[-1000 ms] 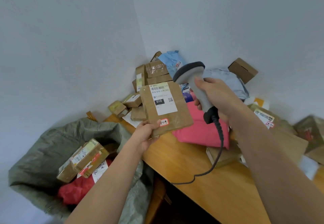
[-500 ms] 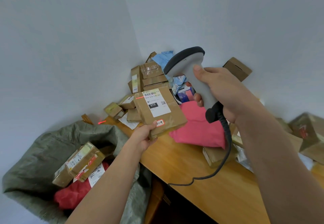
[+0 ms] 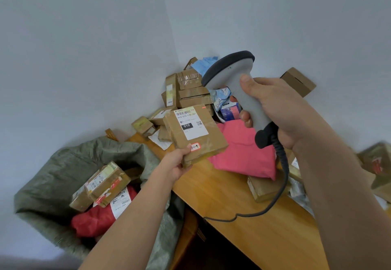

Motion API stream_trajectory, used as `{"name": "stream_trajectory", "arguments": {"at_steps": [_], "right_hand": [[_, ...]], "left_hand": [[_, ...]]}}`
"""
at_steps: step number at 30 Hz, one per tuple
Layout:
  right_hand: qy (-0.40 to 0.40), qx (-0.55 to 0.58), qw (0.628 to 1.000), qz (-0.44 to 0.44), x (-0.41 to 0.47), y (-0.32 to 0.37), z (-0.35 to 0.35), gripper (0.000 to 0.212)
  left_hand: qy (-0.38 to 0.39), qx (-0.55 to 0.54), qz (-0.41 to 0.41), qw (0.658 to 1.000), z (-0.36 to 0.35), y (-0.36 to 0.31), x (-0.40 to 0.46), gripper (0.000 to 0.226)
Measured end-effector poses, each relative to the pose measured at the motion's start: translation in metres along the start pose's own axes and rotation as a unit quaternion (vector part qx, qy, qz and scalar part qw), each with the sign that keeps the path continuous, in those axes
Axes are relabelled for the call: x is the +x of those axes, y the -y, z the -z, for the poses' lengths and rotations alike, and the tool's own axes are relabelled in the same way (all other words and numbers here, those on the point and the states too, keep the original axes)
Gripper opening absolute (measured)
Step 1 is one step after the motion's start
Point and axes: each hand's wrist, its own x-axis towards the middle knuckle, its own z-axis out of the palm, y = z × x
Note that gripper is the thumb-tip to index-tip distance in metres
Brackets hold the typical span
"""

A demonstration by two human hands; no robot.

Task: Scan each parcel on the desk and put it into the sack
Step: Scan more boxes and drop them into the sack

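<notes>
My left hand (image 3: 176, 161) grips the near corner of a flat brown cardboard parcel (image 3: 208, 140) with a white label marked 010, held above the desk's left end. My right hand (image 3: 275, 109) holds a grey handheld scanner (image 3: 232, 79), its head pointing down at the parcel. A red scan line falls across the top of the label. The open grey-green sack (image 3: 63, 170) sits below the desk's left edge and holds brown boxes (image 3: 101, 185) and a red bag (image 3: 95, 221).
A pile of brown boxes (image 3: 190, 92), blue bags and a pink mailer (image 3: 243, 155) crowds the wooden desk (image 3: 264, 233) toward the wall corner. More parcels (image 3: 376, 164) lie at the right edge. The scanner's black cable (image 3: 264, 210) loops over the desk front.
The parcel has dropped lower and tilted flatter under the scanner. The scanner has risen and tipped toward the label, and the red scan light now lies on the parcel's top edge.
</notes>
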Motion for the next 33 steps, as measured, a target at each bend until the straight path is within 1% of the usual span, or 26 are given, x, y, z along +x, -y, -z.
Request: {"name": "stream_trajectory", "arguments": {"at_steps": [2,5,9,13,16,21,24,26,29,31,33], "right_hand": [[0.009,-0.012,1.0,-0.004,0.002,-0.002,-0.004,0.034],[0.025,-0.033,0.999,-0.005,0.007,-0.005,-0.012,0.042],[0.042,-0.042,0.998,-0.008,0.01,-0.007,-0.021,0.048],[0.059,-0.038,0.998,-0.008,0.008,-0.007,-0.025,0.043],[0.061,-0.054,0.997,0.002,0.005,-0.005,-0.023,0.044],[0.056,-0.056,0.997,0.017,-0.003,0.0,-0.01,0.047],[0.05,-0.046,0.998,0.007,-0.007,0.002,-0.002,0.047],[0.047,-0.027,0.999,-0.002,-0.01,0.004,0.002,0.039],[0.037,-0.028,0.999,-0.003,-0.013,0.004,0.008,0.034],[0.033,-0.027,0.999,-0.003,-0.013,0.004,0.011,0.034],[0.029,-0.027,0.999,-0.009,-0.013,0.003,0.013,0.039]], "left_hand": [[-0.005,0.001,0.001,1.0,0.006,0.002,0.001,0.026],[-0.021,0.005,-0.002,1.0,0.015,0.005,0.002,0.036],[-0.033,-0.003,0.0,0.999,0.024,0.008,-0.002,0.04],[-0.05,-0.019,0.001,0.999,0.03,0.011,-0.004,0.035],[-0.053,-0.026,0.002,0.998,0.032,0.015,-0.002,0.037],[-0.062,-0.02,0.003,0.998,0.028,0.018,-0.001,0.025],[-0.056,-0.02,0.006,0.998,0.021,0.018,-0.002,0.018],[-0.048,-0.016,0.005,0.999,0.016,0.018,-0.002,0.025],[-0.046,-0.013,-0.002,0.999,0.007,0.017,-0.003,0.037],[-0.038,-0.018,-0.002,0.999,0.002,0.018,-0.003,0.041],[-0.033,-0.009,-0.001,0.999,-0.004,0.018,-0.002,0.038]]}}
